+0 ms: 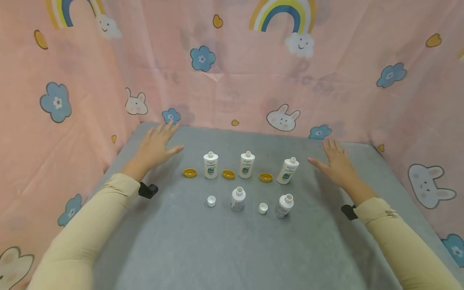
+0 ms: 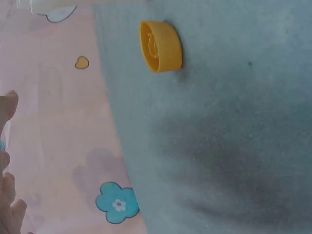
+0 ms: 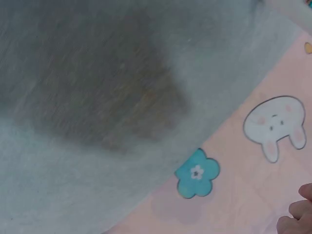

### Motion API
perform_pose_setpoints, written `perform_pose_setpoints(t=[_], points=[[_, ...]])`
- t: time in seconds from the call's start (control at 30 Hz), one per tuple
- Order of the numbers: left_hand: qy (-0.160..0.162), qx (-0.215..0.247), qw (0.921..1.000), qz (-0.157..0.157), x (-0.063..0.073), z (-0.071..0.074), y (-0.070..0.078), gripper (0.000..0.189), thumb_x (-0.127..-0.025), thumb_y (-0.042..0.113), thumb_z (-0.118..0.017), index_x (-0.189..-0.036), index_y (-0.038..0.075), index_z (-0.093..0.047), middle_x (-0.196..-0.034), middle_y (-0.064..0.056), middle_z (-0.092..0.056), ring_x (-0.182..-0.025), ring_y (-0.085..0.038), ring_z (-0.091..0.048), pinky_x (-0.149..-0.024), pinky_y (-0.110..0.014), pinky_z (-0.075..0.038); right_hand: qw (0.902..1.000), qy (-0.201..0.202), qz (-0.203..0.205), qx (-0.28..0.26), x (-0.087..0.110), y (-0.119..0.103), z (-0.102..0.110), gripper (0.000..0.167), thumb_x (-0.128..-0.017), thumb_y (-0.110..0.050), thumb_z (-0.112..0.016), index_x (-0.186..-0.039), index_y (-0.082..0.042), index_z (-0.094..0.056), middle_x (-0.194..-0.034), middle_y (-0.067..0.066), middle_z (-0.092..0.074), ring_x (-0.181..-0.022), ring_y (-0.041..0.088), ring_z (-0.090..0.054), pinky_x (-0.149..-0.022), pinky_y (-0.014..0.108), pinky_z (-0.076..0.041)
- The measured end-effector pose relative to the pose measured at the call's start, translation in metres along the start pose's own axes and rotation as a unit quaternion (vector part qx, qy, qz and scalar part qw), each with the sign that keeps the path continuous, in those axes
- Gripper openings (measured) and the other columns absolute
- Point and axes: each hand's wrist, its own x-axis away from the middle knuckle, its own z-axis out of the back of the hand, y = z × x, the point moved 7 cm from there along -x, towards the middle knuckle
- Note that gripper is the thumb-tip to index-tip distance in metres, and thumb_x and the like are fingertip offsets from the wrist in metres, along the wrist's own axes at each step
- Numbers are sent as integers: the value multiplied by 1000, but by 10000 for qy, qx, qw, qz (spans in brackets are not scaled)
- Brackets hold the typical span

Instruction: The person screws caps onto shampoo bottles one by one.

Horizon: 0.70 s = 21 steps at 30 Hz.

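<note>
Cream sleeves stretched forward, wide apart | hands splayed, fingers straight, above grey table | white bottles between

- Three tall bottles: dark lettering above a blue-and-yellow emblem, too small to read.
- Two small bottles: faint print, unreadable.
- Pink cloth: pale letter-like marks, not legible.
</note>
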Motion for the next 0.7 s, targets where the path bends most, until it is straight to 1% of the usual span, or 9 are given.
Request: perform_pose_setpoints(t=[0.2,0.43,0.6,0.7], points=[[-69,79,9999,-94,8,-1,12,83,-98,50,-55,-160,14,-15,-168,-12,-10,-154,-39,-9,-124,-62,-5,9999,-57,45,-156,10,-8,0,98,-98,-61,-46,-157,2,-1,-164,22,14,-151,47,11,-118,69,3],[-126,-55,9997,-212,21,-3,22,82,-97,51,-57,-160,13,-19,-167,-14,-15,-154,-39,-13,-124,-61,-7,9994,-150,166,-279,23,-18,-4,97,-98,-58,-50,-157,4,-4,-163,28,4,-151,48,7,-120,68,3],[-91,-89,9995,-290,25,-4,32,82,-97,51,-57,-159,12,-20,-166,-13,-17,-153,-39,-16,-125,-59,-8,9989,-20,262,-380,30,-23,-2,94,-99,-54,-52,-157,2,-5,-164,25,3,-152,45,6,-121,64,5],[-115,-72,9994,-323,27,-5,37,84,-96,51,-58,-160,12,-19,-167,-12,-17,-153,-38,-16,-125,-58,-8,9989,2,273,-374,34,-27,-1,95,-98,-56,-52,-158,0,-4,-165,23,3,-153,43,6,-123,62,4]])
